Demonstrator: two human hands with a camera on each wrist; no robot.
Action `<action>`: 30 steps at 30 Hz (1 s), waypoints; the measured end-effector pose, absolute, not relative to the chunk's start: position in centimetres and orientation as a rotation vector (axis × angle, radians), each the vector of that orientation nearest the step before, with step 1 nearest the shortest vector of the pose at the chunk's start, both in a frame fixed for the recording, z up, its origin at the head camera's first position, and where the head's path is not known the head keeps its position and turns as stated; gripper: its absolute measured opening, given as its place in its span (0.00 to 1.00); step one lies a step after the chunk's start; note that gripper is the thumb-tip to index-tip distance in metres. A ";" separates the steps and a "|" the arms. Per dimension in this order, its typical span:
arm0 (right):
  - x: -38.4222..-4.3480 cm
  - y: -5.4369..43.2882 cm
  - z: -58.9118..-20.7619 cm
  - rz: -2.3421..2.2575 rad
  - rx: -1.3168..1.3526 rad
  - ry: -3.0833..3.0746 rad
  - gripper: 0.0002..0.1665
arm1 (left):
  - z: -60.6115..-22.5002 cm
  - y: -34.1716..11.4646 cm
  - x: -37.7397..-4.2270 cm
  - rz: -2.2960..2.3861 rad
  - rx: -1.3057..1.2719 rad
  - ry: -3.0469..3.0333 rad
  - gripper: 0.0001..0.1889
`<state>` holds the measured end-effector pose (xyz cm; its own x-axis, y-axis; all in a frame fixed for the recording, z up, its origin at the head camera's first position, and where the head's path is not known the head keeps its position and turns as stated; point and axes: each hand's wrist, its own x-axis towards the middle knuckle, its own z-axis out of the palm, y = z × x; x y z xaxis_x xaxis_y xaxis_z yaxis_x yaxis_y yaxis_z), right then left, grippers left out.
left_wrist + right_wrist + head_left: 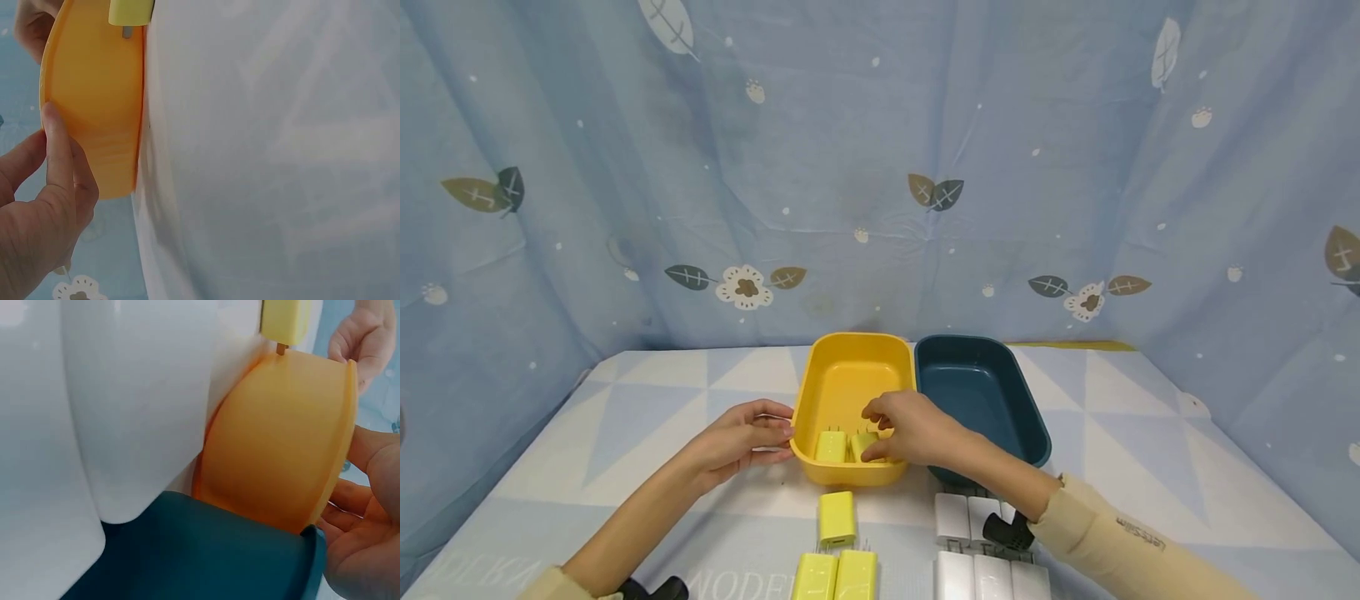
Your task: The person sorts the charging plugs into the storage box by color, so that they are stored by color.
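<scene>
A yellow plastic bin [850, 367] stands on the table, with two yellow charger plugs inside its near end, prongs up. My left hand [741, 442] is at the bin's left side, fingertips touching the rim and outer wall. In the left wrist view, those fingers [59, 150] lie along the wall. My right hand [917, 429] reaches over the bin's right rim. Its thumb overlaps the right yellow charger plug [861, 447], while the fingers stand apart above it. The other charger plug [831, 447] sits just left. In the right wrist view, the bin wall partly hides the right fingers.
A dark blue bin [970, 387] stands against the yellow one's right side. In front lie a yellow charger plug [837, 518] and two more nearer me. Several white charger plugs [955, 575] lie in rows at right, partly under my right forearm. A curtain hangs behind.
</scene>
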<state>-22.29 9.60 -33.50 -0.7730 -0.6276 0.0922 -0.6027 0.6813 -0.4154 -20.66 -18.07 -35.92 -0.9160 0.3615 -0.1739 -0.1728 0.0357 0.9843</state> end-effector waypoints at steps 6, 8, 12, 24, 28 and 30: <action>-21.3 10.6 -32.5 -0.810 -1.093 2.841 0.28 | -36.0 -17.9 -20.7 1.936 0.176 1.944 0.21; -20.9 10.9 -32.1 -0.831 -1.101 2.837 0.28 | -36.0 -18.0 -20.7 1.930 0.180 1.945 0.22; -19.9 11.1 -31.4 -0.811 -1.101 2.837 0.29 | -36.0 -18.2 -20.8 1.925 0.198 1.945 0.22; -16.5 10.9 -30.4 -0.754 -1.179 2.769 0.26 | -36.0 -18.1 -20.8 1.923 0.202 1.952 0.23; -15.6 10.9 -30.1 -0.680 -1.181 2.726 0.27 | -35.9 -18.1 -20.8 1.923 0.200 1.952 0.23; -15.1 10.9 -30.1 -0.650 -1.209 2.702 0.27 | -35.9 -18.1 -20.8 1.925 0.192 1.953 0.23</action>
